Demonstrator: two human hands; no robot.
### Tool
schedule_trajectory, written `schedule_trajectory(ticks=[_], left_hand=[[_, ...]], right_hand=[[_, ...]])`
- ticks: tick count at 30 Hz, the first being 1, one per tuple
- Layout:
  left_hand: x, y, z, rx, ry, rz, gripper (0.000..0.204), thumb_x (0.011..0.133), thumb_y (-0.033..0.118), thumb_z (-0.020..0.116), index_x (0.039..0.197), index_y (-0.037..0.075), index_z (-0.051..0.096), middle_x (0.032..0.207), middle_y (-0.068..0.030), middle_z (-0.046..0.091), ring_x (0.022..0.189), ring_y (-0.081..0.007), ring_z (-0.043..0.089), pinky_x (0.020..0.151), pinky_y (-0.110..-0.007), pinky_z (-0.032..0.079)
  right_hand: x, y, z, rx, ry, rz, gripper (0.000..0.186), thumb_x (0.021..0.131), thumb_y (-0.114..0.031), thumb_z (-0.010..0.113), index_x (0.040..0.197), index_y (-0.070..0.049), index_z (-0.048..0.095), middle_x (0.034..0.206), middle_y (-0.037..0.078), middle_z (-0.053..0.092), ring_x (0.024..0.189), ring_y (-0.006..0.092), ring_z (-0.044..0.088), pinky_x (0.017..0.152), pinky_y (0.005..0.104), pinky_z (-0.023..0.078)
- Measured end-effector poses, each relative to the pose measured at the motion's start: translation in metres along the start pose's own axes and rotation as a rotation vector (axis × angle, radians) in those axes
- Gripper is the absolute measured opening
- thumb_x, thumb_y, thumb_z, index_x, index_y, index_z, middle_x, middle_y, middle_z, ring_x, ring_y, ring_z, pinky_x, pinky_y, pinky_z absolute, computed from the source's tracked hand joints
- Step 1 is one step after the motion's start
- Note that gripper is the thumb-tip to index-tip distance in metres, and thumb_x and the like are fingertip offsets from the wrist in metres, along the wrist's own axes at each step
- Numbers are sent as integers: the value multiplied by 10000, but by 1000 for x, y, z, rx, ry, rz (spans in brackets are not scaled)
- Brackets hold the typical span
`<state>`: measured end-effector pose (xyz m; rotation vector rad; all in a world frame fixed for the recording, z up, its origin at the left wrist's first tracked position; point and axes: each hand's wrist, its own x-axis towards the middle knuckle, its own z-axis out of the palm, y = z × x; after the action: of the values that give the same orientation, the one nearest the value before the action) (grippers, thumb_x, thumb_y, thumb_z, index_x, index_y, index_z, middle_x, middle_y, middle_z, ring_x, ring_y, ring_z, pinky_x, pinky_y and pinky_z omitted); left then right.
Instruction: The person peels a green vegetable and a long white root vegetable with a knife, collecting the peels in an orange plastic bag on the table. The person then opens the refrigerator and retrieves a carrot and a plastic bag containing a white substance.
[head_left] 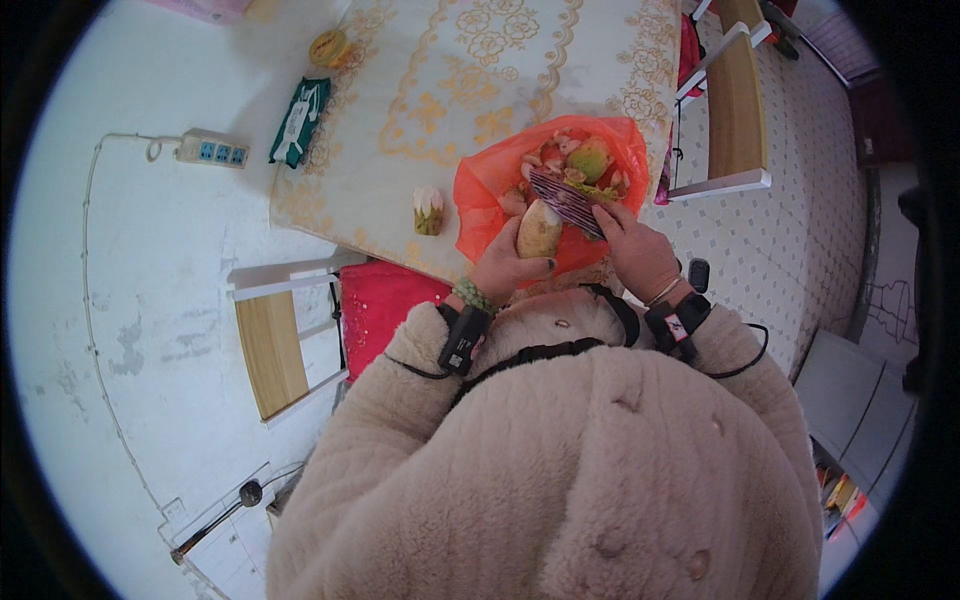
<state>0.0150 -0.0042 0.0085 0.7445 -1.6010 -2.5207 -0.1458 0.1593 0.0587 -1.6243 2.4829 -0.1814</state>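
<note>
My left hand (pixel 510 264) is closed round a pale, oblong root vegetable (pixel 541 228), its whitish end pointing away from me. My right hand (pixel 638 250) grips a knife (pixel 565 200) with a broad dark blade marked by pale stripes. The blade lies across the far end of the vegetable; whether it touches I cannot tell. Both hands are over the near side of a spread red plastic bag (pixel 480 200). Inside the bag are peelings and a round green-and-reddish piece of produce (pixel 588 159). Left of the bag stands a small object (pixel 428 211), white above and green-brown below.
A gold-patterned cloth covers the table (pixel 400 180). Along its left side are a green packet (pixel 299 122) and a round yellow container (pixel 328 49). Wooden chairs stand near left (pixel 272 355) and far right (pixel 737 110). A power strip (pixel 213 150) is on the white wall.
</note>
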Motion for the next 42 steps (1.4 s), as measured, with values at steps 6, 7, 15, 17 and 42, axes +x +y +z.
schedule_trajectory(ticks=[6, 7, 15, 17, 42], left_hand=[[10, -14, -11, 249, -44, 85, 508, 891, 188, 617, 1323, 38, 394, 1155, -71, 579, 998, -153, 587, 852, -314, 519], [10, -17, -11, -7, -28, 89, 488, 915, 228, 597, 1319, 38, 401, 1156, -69, 580, 996, -151, 587, 847, -313, 520], [1, 5, 1, 313, 76, 11, 583, 802, 157, 691, 1288, 1, 408, 1110, -95, 594, 952, -180, 606, 809, -323, 516], [2, 8, 4, 219, 46, -70, 647, 733, 130, 707, 1279, -13, 392, 1103, -129, 592, 929, -219, 623, 772, -343, 531], [-4, 23, -9, 775, 284, 364, 724, 675, 136, 758, 1293, 13, 403, 1146, -228, 573, 1072, -359, 580, 885, -401, 481]], right_hand=[[-11, -8, -3, 116, 92, -452, 477, 837, -280, 608, 1265, -87, 520, 1109, 116, 559, 743, 260, 639, 604, 354, 545], [-12, -10, -2, 58, 151, -520, 498, 826, -310, 614, 1258, -79, 526, 1108, 120, 561, 740, 252, 640, 595, 347, 540], [-3, -6, 3, 17, 89, -167, 540, 821, -317, 621, 1283, -67, 495, 1098, 119, 541, 737, 265, 641, 585, 358, 534], [-2, -4, 2, 39, 73, -97, 558, 813, -330, 630, 1285, -66, 492, 1104, 119, 539, 741, 270, 642, 588, 363, 534], [-8, 8, 5, 156, 25, 113, 497, 840, -83, 517, 1333, -114, 464, 1194, 115, 533, 783, 324, 648, 648, 403, 538]])
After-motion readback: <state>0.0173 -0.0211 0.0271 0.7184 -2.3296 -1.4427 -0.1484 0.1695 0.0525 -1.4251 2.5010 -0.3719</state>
